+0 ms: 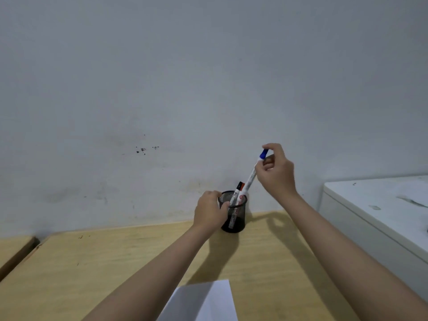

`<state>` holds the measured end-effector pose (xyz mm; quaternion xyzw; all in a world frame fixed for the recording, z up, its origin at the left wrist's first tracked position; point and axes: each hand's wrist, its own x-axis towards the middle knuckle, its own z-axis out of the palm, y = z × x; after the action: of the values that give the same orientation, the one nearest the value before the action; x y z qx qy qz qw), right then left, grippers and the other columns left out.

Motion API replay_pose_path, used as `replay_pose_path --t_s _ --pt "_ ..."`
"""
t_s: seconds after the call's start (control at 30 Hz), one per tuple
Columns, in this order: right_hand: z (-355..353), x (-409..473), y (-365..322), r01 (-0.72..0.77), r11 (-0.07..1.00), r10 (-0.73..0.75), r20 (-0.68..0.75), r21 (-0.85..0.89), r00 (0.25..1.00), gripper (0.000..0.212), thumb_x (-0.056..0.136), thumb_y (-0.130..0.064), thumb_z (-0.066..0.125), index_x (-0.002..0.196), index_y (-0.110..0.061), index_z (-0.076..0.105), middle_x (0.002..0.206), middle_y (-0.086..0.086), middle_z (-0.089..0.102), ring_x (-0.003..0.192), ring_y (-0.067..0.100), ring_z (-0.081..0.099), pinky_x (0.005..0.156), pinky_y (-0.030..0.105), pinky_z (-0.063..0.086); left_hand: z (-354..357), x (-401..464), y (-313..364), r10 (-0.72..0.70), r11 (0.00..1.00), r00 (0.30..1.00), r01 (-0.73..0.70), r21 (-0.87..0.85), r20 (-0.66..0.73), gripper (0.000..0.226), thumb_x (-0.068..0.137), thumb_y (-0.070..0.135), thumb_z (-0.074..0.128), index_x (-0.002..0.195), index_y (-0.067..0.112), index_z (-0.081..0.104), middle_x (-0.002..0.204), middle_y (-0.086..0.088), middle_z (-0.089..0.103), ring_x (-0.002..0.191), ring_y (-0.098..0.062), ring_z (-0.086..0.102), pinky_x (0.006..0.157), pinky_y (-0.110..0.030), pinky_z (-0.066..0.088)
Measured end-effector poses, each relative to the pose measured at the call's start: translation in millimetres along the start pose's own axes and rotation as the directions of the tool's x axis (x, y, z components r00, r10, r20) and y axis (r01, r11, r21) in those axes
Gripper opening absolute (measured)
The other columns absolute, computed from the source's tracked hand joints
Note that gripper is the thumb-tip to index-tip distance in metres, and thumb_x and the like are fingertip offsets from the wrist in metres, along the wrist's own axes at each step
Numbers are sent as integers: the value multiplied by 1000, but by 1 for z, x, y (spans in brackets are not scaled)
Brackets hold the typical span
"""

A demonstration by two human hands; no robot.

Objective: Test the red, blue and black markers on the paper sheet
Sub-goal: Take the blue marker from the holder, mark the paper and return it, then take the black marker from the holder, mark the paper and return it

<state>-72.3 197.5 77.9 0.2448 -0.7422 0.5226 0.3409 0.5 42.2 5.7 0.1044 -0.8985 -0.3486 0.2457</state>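
A black mesh pen cup (236, 222) stands on the wooden table near the wall. My left hand (209, 212) grips its left side. My right hand (276, 170) pinches the blue marker (251, 176) by its blue-capped top end. That marker is tilted, with its lower end at the cup's rim. The black marker (234, 200) and the red marker (241, 189) stand inside the cup, caps up. A white paper sheet (203, 302) lies at the table's near edge, partly cut off by the frame.
The wooden table (104, 262) runs up to a grey wall. A white cabinet or appliance (375, 212) stands at the right, higher than the table. A second wooden surface (11, 249) sits at the far left across a gap.
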Motion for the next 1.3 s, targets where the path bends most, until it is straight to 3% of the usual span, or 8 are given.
replay_pose_path --t_s 0.23,0.4,0.57,0.77,0.97,1.13,1.23,1.3 --pt "41 -11 44 -135 977 174 256 -166 951 32 76 -3 52 105 -16 54 56 8 58 53 25 55 57 35 48 24 18 3 -107 978 994 109 178 -18 42 86 46 53 89 4 59 103 -14 60 97 -34 57 78 -38 45" --pt "59 -17 64 -166 919 309 395 -356 865 31 75 -8 60 106 -7 56 105 14 53 88 28 55 70 33 46 28 18 0 -200 979 979 198 -52 -44 28 78 40 69 79 12 65 86 -10 62 102 -31 62 75 -30 43" --pt "74 -19 69 -78 865 277 341 -496 898 39 82 -24 61 118 -11 56 116 15 51 109 33 50 83 40 48 28 17 -3 -189 980 981 185 -77 -49 25 75 43 71 64 25 58 73 -1 60 97 -29 64 77 -35 50" --pt "86 -16 65 21 811 217 334 -584 917 30 83 -29 59 109 -14 64 112 12 52 110 32 46 89 39 40 35 21 -9 -184 983 977 184 -8 -105 49 76 48 68 93 2 67 99 -13 71 101 -30 61 78 -36 48" --pt "80 -16 53 32 934 104 357 -356 928 8 76 -21 64 81 -15 62 77 3 65 81 23 56 73 36 47 37 24 -11 -192 976 974 202 79 -124 40 76 50 65 89 12 68 95 -7 71 99 -29 62 75 -34 39" --pt "70 -20 33 -4 989 68 428 -149 901 12 70 -8 64 80 -13 66 65 0 62 62 14 55 65 34 53 35 22 -4 -268 958 962 272 87 -55 34 80 47 62 94 17 65 100 -5 67 102 -29 60 80 -37 39" --pt "56 -22 20 67 989 -9 401 -132 916 10 67 -11 63 76 -14 64 66 -1 63 68 20 56 68 37 52 29 8 -4 -303 951 953 300 -76 -28 43 82 44 61 114 16 59 118 -6 60 109 -27 58 87 -37 44" --pt "42 -28 6 120 985 -72 334 -125 940 8 69 -10 64 76 -13 63 69 -1 64 73 21 56 68 37 50 21 -13 -2 -281 903 959 247 -352 -47 40 85 33 60 119 13 54 116 -7 62 93 -18 63 83 -32 51"
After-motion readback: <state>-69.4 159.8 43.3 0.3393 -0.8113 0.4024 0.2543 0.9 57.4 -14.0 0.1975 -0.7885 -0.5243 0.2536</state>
